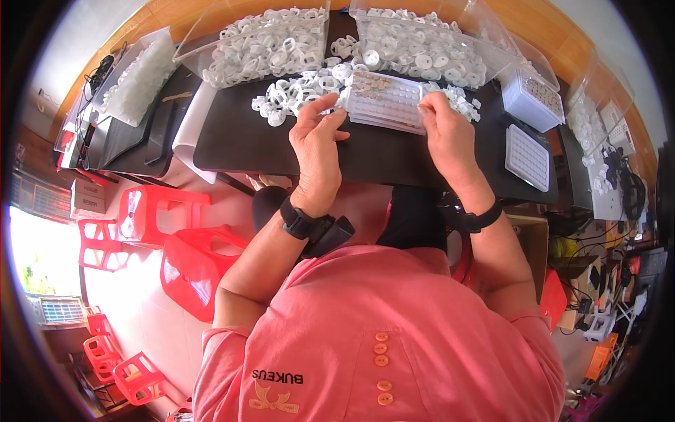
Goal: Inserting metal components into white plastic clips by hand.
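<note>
A white tray [388,105] with rows of small round cups lies on the dark table in front of me. Small beige discs [368,83] sit in its far left part. At the tray's left edge, my left hand [315,144] has thumb and forefinger around a small white plastic part [342,103]; its other fingers are spread. My right hand [448,133] is at the right edge, its fingers pinched together. Whatever those fingertips hold is hidden. Loose white ring-shaped parts [299,93] are heaped left of the tray, and more white parts [460,103] lie to its right.
Two clear bins [327,35] of white parts stand behind the tray. To the right are a stack of white trays [522,105] holding beige discs and a single white tray [527,158]. Another bin [140,81] is at far left. Red stools [204,264] stand left of me.
</note>
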### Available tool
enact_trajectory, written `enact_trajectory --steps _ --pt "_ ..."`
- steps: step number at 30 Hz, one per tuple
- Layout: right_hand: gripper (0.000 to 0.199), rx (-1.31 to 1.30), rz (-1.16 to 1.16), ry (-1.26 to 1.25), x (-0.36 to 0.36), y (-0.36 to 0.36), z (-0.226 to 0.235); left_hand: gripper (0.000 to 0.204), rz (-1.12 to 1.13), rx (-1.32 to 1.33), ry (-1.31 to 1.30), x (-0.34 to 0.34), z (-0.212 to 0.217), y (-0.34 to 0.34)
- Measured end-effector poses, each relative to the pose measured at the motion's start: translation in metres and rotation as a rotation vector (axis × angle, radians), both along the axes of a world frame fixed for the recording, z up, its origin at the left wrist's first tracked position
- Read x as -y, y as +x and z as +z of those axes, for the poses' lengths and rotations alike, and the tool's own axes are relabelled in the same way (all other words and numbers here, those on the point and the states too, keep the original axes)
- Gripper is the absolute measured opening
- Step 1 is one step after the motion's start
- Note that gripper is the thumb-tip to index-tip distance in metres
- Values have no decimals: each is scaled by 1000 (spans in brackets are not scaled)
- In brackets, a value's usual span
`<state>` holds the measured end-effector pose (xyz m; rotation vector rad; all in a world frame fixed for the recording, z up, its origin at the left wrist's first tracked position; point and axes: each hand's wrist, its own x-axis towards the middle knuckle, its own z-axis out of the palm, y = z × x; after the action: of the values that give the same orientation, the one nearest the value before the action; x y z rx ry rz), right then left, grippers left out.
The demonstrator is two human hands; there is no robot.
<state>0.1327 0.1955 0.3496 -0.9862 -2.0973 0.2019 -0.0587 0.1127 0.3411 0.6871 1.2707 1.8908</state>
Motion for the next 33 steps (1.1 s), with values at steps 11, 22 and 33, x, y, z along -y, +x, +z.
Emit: enact_trajectory --steps 11,22,33 --pt "8 -57 -69 92 -8 8 -19 39 22 -433 -59 -16 -20 5" --pt "11 29 44 165 -3 14 -19 39 -8 -496 -9 -11 -19 10" --pt "9 -142 -27 175 -6 24 -15 20 357 -615 -33 20 -23 -30"
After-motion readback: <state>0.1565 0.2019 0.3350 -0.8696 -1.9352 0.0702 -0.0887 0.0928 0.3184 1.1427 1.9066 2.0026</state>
